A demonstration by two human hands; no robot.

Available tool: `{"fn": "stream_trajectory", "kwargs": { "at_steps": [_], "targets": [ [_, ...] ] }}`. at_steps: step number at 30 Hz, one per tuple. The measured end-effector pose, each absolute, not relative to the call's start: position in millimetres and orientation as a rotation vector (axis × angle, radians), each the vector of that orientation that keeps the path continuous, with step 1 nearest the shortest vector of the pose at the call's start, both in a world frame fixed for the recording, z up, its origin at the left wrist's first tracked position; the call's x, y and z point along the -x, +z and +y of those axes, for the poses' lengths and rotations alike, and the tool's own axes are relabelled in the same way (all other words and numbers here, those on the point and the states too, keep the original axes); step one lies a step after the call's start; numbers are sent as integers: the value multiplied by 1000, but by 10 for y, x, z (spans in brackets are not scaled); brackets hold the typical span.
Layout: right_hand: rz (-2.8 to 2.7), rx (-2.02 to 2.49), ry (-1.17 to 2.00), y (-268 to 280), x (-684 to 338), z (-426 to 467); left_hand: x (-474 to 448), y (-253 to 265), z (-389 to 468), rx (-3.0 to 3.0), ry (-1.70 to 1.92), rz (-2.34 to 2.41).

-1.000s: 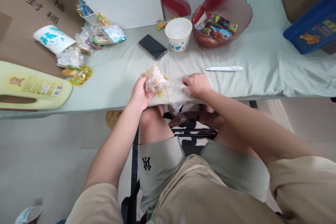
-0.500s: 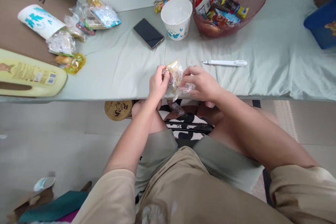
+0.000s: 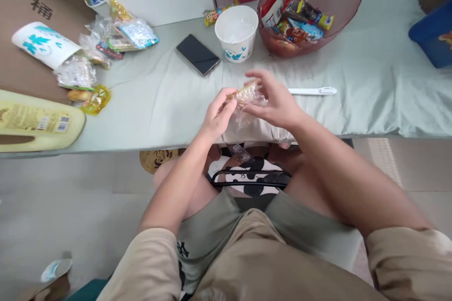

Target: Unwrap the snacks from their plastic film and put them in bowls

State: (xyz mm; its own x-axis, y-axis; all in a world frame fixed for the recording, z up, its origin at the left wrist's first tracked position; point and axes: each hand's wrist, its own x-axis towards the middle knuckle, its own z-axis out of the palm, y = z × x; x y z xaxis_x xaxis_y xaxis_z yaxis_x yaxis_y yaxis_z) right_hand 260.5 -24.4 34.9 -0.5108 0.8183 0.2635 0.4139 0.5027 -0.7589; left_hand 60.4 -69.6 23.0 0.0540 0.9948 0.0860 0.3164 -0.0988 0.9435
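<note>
A crinkled clear plastic wrapper (image 3: 249, 99) with a golden-yellow part is between my two hands, just above the front edge of the table. My left hand (image 3: 218, 115) pinches its left end between thumb and fingers. On the other side, my right hand (image 3: 277, 101) curves around the wrapper, thumb below and fingers above, slightly smeared by motion. What lies inside the plastic I cannot make out. A white utility knife (image 3: 312, 91) rests on the cloth, its left end hidden behind my right hand.
Beyond my hands are a phone (image 3: 197, 54), a white paper cup (image 3: 236, 37) and a pink bowl (image 3: 339, 0) of packaged snacks. At left, a tipped paper cup (image 3: 45, 44) lies near several plastic packets and a yellow jug (image 3: 42, 120). A blue container (image 3: 432, 33) stands right.
My right hand has moved up and around the wrapper, now covering part of the knife. The wrapper has turned and shifted slightly right. The view has tilted a little.
</note>
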Motion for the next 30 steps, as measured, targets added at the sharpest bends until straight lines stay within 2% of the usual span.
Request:
{"fn": "stream_trajectory", "kwargs": {
  "at_steps": [4, 7, 10, 16, 19, 22, 26, 30],
  "targets": [
    [-2009, 1005, 1113, 432, -2633, -348, -666, 351, -818, -1479, 987, 1220],
    [-1850, 1099, 1138, 450, -2624, -399, -725, 266, -792, -1401, 1004, 1224],
    [-1780, 1241, 987, 448, -2744, -345, -700, 141, -660, -1297, 1067, 1257],
    [-2117, 1685, 370, 314, -3323, -141, -494, 114, -417, -832, 1427, 1162],
    [-2249, 1812, 292, 232, -3507, -94, -483, 132, -383, -621, 1447, 1087],
    [-2198, 1731, 391, 255, -3492, -90, -528, 116, -398, -629, 1435, 1172],
    [-2152, 1382, 619, 388, -3172, -198, -608, 103, -469, -1022, 1365, 1476],
    [-2213, 1251, 579, 437, -2828, -324, -697, 108, -541, -1353, 1263, 1607]
  ]
}}
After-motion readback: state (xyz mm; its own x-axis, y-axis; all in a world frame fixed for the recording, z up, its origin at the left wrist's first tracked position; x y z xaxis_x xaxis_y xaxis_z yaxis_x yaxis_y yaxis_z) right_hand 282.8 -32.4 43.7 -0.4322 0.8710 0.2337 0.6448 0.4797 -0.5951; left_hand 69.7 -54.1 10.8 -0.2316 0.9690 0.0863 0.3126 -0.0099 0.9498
